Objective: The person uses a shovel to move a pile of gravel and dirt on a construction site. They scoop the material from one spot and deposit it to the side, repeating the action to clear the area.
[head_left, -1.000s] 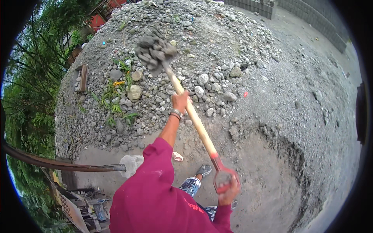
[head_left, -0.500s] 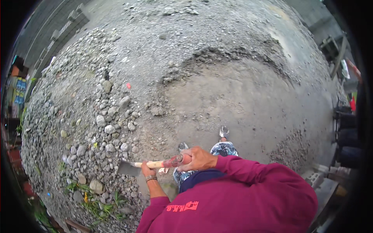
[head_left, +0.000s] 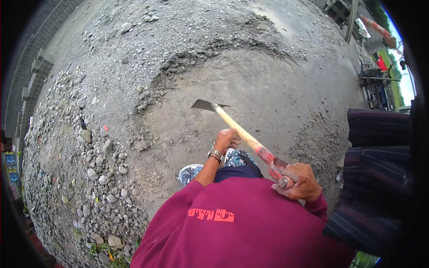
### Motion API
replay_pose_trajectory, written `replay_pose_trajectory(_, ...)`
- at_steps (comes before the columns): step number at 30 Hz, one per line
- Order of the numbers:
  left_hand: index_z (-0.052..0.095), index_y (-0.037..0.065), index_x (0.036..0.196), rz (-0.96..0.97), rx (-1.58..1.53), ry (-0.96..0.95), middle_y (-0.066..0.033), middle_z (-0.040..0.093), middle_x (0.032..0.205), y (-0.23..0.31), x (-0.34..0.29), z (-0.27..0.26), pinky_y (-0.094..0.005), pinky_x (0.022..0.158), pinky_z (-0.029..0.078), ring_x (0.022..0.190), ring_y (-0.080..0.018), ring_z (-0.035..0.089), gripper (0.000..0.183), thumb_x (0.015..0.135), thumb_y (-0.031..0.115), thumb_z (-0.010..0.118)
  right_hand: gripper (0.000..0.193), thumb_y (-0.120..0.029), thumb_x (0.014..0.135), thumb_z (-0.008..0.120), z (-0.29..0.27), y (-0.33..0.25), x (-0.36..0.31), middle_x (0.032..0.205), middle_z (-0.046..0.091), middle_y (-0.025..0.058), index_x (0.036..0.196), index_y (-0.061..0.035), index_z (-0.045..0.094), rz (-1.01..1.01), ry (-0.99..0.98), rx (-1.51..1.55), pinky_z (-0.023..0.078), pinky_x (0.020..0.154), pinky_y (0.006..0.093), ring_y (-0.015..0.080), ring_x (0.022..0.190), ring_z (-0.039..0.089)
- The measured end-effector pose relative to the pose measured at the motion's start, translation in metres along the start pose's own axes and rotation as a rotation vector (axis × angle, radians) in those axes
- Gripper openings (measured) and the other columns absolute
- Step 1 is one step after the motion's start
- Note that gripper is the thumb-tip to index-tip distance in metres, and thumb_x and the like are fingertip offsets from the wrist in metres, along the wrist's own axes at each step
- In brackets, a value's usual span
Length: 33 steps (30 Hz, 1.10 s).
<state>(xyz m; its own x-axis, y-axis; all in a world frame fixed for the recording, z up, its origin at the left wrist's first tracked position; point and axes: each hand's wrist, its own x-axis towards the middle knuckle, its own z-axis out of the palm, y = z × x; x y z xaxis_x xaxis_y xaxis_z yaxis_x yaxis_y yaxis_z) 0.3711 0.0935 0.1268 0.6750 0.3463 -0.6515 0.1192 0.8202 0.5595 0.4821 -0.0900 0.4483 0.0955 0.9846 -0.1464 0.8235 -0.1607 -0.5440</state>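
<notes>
A shovel (head_left: 239, 129) with a pale wooden shaft and a red handle end slants across in front of me. Its dark metal blade (head_left: 204, 105) hangs over bare, flattened ground, seen nearly edge-on, with no visible load. My right hand (head_left: 300, 182) is closed round the red grip at the near end, close to my right side. Lower down the shaft, my left hand (head_left: 226, 141) has its fingers curled against the wood; part of their hold is hidden. A band circles the left wrist.
A low broken ridge of gravel (head_left: 192, 57) curves round the bare patch. Rounded stones (head_left: 103, 179) lie thickly at left, before grey blocks (head_left: 33, 78). Dark striped cloth (head_left: 380, 174) hangs close at right. A small gravel heap (head_left: 317, 138) lies right of the shovel.
The shovel has swung from the left over the stones to ahead of me, blade now pointing away. My right hand has moved right, and my view has turned rightward.
</notes>
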Motion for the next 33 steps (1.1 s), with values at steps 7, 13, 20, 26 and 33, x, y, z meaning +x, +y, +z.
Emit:
replay_pose_trajectory(7, 0.054, 0.001, 0.113, 0.118, 0.121, 0.311, -0.0136, 0.067, 0.080, 0.049, 0.077, -0.056, -0.0296, 0.044, 0.052, 0.056, -0.0194, 0.063, 0.033, 0.091, 0.025, 0.058, 0.035, -0.029, 0.067, 0.081, -0.001, 0.073, 0.008, 0.078, 0.066, 0.0130, 0.089, -0.0070, 0.066, 0.420, 0.083, 0.119, 0.051, 0.065, 0.0410, 0.0337, 0.072, 0.065)
replay_pose_trajectory(13, 0.057, 0.002, 0.097, -0.102, 0.148, 0.718, -0.0138, 0.066, 0.076, 0.019, 0.074, -0.235, -0.0357, 0.041, 0.049, 0.054, -0.0233, 0.062, 0.023, 0.087, 0.023, 0.053, 0.046, -0.040, 0.068, 0.079, 0.004, 0.190, 0.075, 0.082, 0.067, 0.0157, 0.094, -0.0052, 0.065, 0.727, 0.064, -0.022, 0.052, 0.070, 0.0422, 0.0362, 0.078, 0.066)
replay_pose_trajectory(20, 0.056, -0.001, 0.099, -0.413, 0.234, 0.911, -0.0170, 0.066, 0.075, 0.050, 0.055, -0.275, -0.0405, 0.042, 0.050, 0.054, -0.0274, 0.064, 0.026, 0.086, 0.021, 0.054, 0.050, -0.043, 0.063, 0.084, -0.039, 0.216, 0.149, 0.073, 0.062, 0.0142, 0.085, -0.0030, 0.063, 0.931, 0.309, 0.123, 0.048, 0.065, 0.0404, 0.0287, 0.068, 0.060)
replay_pose_trajectory(26, 0.053, 0.000, 0.108, -0.267, 0.350, 0.657, -0.0163, 0.067, 0.079, 0.164, 0.178, -0.205, -0.0395, 0.044, 0.053, 0.055, -0.0261, 0.065, 0.030, 0.086, 0.021, 0.053, 0.058, -0.049, 0.060, 0.083, -0.065, 0.228, 0.164, 0.080, 0.066, 0.0168, 0.091, -0.0035, 0.065, 1.072, 0.318, 0.081, 0.050, 0.068, 0.0433, 0.0356, 0.076, 0.065)
replay_pose_trajectory(33, 0.054, 0.000, 0.108, -0.045, 0.533, 0.362, -0.0156, 0.067, 0.081, 0.312, 0.353, -0.055, -0.0368, 0.046, 0.054, 0.057, -0.0239, 0.065, 0.028, 0.088, 0.020, 0.050, 0.057, -0.049, 0.058, 0.085, -0.098, 0.255, 0.158, 0.078, 0.066, 0.0156, 0.090, -0.0047, 0.066, 1.148, 0.493, 0.106, 0.051, 0.069, 0.0423, 0.0340, 0.075, 0.066)
